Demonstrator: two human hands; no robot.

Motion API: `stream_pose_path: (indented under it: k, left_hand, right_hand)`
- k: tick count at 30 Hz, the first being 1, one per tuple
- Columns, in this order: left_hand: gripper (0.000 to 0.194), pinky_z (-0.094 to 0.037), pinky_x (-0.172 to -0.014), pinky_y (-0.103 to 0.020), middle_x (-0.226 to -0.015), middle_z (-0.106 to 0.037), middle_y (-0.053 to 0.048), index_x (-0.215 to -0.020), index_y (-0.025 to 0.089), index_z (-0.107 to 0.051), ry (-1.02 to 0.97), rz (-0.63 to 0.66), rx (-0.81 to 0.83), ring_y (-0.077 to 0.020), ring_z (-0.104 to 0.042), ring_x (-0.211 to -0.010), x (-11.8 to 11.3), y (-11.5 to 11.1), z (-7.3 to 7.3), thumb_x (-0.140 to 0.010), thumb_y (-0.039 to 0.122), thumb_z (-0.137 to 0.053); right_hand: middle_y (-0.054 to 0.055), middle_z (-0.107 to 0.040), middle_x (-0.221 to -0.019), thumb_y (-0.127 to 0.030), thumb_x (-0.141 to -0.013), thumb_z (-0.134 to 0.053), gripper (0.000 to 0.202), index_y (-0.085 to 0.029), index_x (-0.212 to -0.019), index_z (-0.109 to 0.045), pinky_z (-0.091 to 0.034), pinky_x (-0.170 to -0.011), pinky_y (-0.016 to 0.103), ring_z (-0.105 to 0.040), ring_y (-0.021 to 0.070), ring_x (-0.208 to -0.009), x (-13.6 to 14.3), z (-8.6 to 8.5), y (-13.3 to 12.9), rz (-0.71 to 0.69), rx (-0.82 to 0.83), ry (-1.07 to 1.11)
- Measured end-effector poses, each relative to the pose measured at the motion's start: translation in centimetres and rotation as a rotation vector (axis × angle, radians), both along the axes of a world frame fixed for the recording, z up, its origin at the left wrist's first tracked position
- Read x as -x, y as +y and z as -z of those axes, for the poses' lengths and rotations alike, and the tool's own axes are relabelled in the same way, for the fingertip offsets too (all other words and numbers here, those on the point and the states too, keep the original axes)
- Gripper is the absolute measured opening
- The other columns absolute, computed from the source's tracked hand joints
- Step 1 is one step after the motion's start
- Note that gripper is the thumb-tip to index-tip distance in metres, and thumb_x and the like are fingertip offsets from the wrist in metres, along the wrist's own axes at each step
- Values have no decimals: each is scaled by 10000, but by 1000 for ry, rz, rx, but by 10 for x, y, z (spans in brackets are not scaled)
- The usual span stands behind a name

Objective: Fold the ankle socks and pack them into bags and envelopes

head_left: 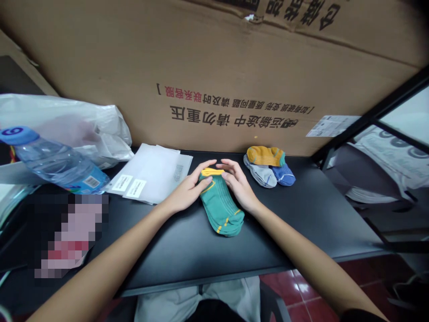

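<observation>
Between the left hand [191, 188] and the right hand [241, 187], one green sock stack [221, 205] lay on the surface [174, 255], its long axis pointing toward the near edge.
Both hands, about equally near, curved around its yellow cuffs [212, 171]; grip could not be told. Counted also: three other sock bundles [266, 156], one bottle [55, 158].
</observation>
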State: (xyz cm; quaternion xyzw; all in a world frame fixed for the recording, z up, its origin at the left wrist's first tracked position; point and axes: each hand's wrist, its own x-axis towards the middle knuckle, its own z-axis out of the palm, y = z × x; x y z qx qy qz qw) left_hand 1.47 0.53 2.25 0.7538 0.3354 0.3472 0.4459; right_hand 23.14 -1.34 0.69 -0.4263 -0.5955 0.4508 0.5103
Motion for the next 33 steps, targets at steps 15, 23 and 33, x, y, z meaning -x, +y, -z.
stream_pose_path:
  k: [15, 23, 33]
  left_hand:
    - [462, -479, -1130, -464, -1315, -712, -96, -1410, 247, -695, -57, -18, 64, -278, -655, -1207, 0, 0, -10, -1044, 504, -581]
    - [457, -486, -1137, -453, -1349, -699, -118, -1364, 236, -700, -153, -43, -59, -283, -655, -1254, -2, 2, -3, -944, 404, -762]
    - [430, -512, -1074, -426, -1270, -707, -109, -1303, 237, -731, -86, -15, -126, -269, -670, -1166, -1, 0, -6, -891, 335, -803]
  right_hand:
    - [51, -766, -1192, -351, -793, -862, 669, -296, -1370, -529, -609, -1030, 473, -761, 258, -1088, 3, -7, -3, -117, 211, 129]
    - [65, -739, -1267, -277, -766, -819, 768, -301, -1441, -453, -599, -1046, 461, -728, 273, -1195, 4, 0, 0, -175, 189, 161]
    - [61, -688, -1285, -414, -872, -823, 499, -263, -1292, -601, -569, -1071, 413, -694, 237, -1183, 13, -7, -11, -95, -76, -9]
